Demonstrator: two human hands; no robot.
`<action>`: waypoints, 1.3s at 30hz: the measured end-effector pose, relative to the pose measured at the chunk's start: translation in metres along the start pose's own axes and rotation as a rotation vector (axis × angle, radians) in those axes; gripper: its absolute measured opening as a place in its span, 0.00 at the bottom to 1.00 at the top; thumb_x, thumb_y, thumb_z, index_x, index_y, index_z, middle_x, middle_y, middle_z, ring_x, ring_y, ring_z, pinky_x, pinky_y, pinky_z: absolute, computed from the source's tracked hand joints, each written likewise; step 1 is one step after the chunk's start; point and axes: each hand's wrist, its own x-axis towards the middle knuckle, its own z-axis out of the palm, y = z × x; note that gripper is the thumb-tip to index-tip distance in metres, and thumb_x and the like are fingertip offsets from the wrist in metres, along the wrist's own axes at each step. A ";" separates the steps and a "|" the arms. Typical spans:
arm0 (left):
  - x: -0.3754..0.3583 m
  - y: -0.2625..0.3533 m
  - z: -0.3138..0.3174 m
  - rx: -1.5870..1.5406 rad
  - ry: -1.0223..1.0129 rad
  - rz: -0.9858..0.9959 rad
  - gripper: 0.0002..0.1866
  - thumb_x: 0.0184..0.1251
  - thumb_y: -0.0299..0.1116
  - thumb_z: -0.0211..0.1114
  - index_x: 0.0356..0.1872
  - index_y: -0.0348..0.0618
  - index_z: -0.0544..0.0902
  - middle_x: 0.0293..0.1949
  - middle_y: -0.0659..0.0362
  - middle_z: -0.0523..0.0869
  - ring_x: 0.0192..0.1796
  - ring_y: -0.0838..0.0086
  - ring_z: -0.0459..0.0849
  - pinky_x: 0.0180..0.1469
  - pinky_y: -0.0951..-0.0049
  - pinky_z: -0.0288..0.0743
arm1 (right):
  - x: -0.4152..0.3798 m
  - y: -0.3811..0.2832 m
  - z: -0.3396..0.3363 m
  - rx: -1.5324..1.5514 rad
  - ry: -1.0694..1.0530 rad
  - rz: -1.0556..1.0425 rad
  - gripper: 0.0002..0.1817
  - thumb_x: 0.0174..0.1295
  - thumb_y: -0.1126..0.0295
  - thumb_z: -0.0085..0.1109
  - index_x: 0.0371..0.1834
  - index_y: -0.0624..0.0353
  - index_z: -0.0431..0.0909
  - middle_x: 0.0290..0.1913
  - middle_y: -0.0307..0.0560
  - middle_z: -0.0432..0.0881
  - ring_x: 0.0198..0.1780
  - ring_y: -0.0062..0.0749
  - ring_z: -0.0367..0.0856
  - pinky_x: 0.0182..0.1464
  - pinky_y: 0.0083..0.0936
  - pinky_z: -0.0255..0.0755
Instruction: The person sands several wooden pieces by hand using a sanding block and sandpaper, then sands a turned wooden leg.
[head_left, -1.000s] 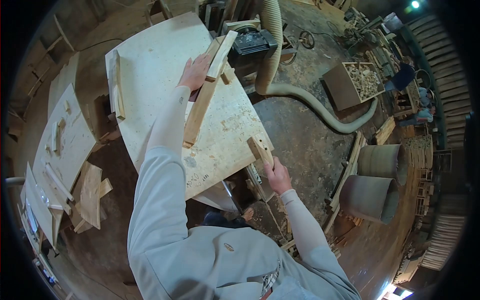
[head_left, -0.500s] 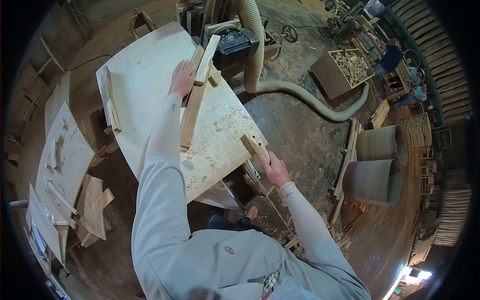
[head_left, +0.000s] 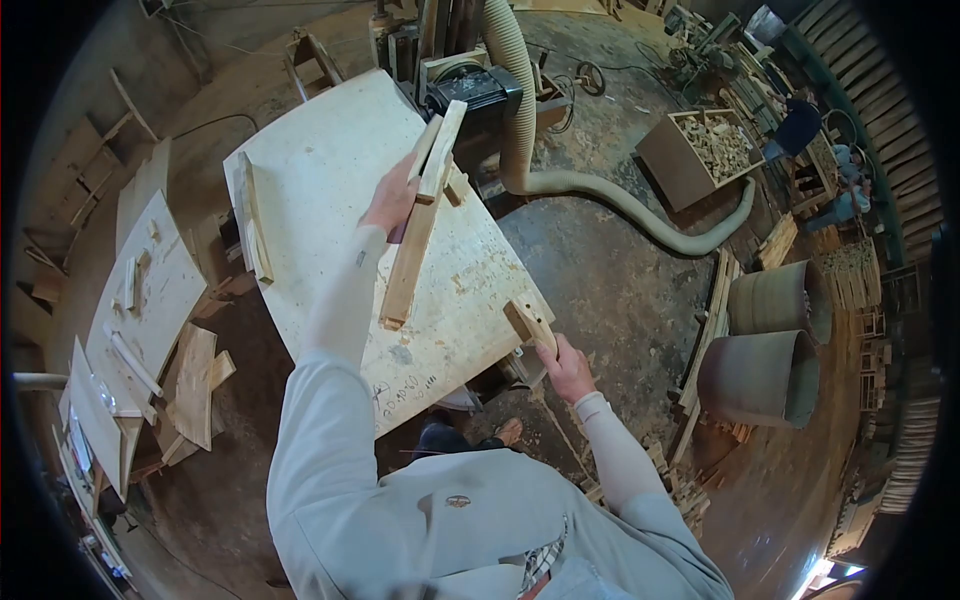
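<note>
My left hand (head_left: 392, 198) is at the left edge of a narrow wooden strip (head_left: 427, 143), its fingers together against it and partly hidden. A paler wooden piece (head_left: 445, 150) lies beside the strip, over the upper end of a long brown board (head_left: 408, 268). A short block (head_left: 456, 186) sticks out to the right. At the table's right corner, my right hand (head_left: 568, 370) is closed on the near end of a wooden piece with dark holes (head_left: 530, 324). These pieces are on or over the pale tabletop (head_left: 330, 190).
More wood (head_left: 252, 220) lies along the tabletop's left edge. A black motor (head_left: 475, 92) and ribbed hose (head_left: 515, 110) stand beyond. Right are a box of offcuts (head_left: 680, 165), two drums (head_left: 760, 380) and a person (head_left: 795, 128) farther back. Other boards (head_left: 150, 280) are at left.
The view has shifted, so the table appears lower and farther right. My left hand has gone from lying flat with fingers spread to fingers drawn together at the strip. My right hand keeps its hold.
</note>
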 end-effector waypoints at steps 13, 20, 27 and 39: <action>-0.084 0.095 -0.005 0.060 -0.030 -0.629 0.24 0.79 0.50 0.70 0.56 0.37 0.95 0.58 0.41 0.94 0.60 0.45 0.93 0.64 0.51 0.85 | -0.060 0.068 -0.024 -0.004 -0.050 -0.019 0.28 0.85 0.43 0.57 0.53 0.63 0.78 0.40 0.72 0.89 0.47 0.76 0.88 0.48 0.63 0.78; -0.072 0.081 0.000 0.032 -0.059 -0.659 0.21 0.72 0.47 0.76 0.51 0.40 0.97 0.47 0.42 0.97 0.53 0.48 0.96 0.60 0.54 0.87 | -0.061 0.068 -0.026 -0.020 -0.065 0.013 0.27 0.84 0.44 0.58 0.56 0.62 0.78 0.41 0.72 0.90 0.49 0.76 0.89 0.50 0.64 0.79; -0.063 0.073 0.005 0.071 -0.051 -0.518 0.20 0.70 0.47 0.78 0.47 0.38 0.97 0.42 0.43 0.97 0.47 0.48 0.96 0.54 0.54 0.87 | -0.058 0.066 -0.021 0.008 -0.068 0.023 0.26 0.84 0.45 0.59 0.57 0.61 0.78 0.41 0.71 0.90 0.47 0.76 0.89 0.48 0.64 0.79; -0.040 0.052 0.019 0.073 -0.028 -0.484 0.21 0.72 0.50 0.77 0.51 0.42 0.97 0.47 0.44 0.97 0.51 0.49 0.95 0.57 0.53 0.86 | -0.053 0.073 -0.014 -0.027 -0.086 0.032 0.24 0.85 0.46 0.58 0.56 0.61 0.77 0.42 0.72 0.90 0.47 0.77 0.88 0.48 0.65 0.79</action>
